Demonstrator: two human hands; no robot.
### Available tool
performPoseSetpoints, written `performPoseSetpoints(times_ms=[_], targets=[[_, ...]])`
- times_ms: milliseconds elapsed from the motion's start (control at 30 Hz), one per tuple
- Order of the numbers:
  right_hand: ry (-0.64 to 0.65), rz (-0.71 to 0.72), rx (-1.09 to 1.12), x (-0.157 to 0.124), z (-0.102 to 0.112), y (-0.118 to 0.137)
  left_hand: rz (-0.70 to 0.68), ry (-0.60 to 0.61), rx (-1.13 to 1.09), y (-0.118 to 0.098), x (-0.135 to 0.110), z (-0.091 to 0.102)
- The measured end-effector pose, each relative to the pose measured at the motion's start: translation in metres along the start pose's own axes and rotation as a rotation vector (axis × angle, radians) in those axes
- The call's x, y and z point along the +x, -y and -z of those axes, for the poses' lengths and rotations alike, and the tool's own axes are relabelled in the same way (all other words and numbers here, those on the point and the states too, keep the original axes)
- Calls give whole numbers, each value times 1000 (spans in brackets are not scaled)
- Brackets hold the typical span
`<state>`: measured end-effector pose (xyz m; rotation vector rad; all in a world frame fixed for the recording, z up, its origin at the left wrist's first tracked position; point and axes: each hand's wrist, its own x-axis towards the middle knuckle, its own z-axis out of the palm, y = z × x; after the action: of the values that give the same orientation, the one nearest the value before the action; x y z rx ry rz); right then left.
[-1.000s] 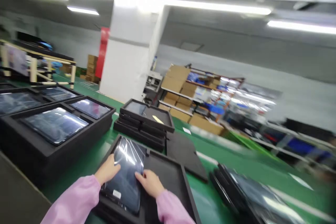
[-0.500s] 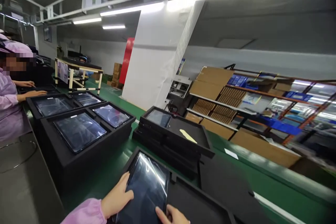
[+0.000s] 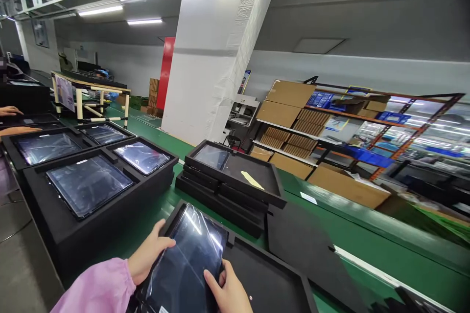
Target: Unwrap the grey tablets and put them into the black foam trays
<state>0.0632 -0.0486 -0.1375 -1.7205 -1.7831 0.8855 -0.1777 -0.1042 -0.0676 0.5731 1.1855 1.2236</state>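
Note:
A dark, glossy tablet (image 3: 189, 254) in clear film lies tilted over the left compartment of a black foam tray (image 3: 271, 276). My left hand (image 3: 147, 252) grips its left edge, thumb on the glass and fingers partly hidden below. On the opposite edge, my right hand (image 3: 228, 286) holds the tablet with the thumb on top and fingers curled at the side. The tray's right compartment shows bare black foam. The lower end of the tablet reaches the bottom of the view.
To the left, black foam trays (image 3: 91, 220) hold several film-covered tablets. Behind my tray is a stack of black trays (image 3: 220, 181) with a tablet and a yellowish strip (image 3: 251, 180). A flat black sheet (image 3: 301, 239) lies at right on the green bench (image 3: 370, 234). A co-worker's hands (image 3: 18, 129) are at far left.
The view has swung, shifting the surroundings left and up. My right hand has come further into view and now wraps the tablet's right edge. My left hand stays at the left edge.

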Motion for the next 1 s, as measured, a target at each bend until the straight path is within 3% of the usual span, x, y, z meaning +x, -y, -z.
performPoseSetpoints(times_ms=[133,267,433,533,667,767,867,1000], targets=[[84,-64,158,2,-6,2,136,82,-5,-4,15,-9],[158,-13,283,-3,-5,5,137,138,21,2,19,-16],[-99,170,462,-5,1,13,-114,160,21,-2,-4,-15],[-71,194,654,-5,18,27,-305,98,72,-8,-10,-21],[-51,179,615,-14,41,33,-559,29,150,-4,6,-35],[-102,214,568,-26,44,31,-611,42,141,3,18,-38],[-201,308,536,-34,44,35,-670,25,160,5,14,-32],[-246,367,608,-41,56,56,-692,-215,219,9,-11,-36]])
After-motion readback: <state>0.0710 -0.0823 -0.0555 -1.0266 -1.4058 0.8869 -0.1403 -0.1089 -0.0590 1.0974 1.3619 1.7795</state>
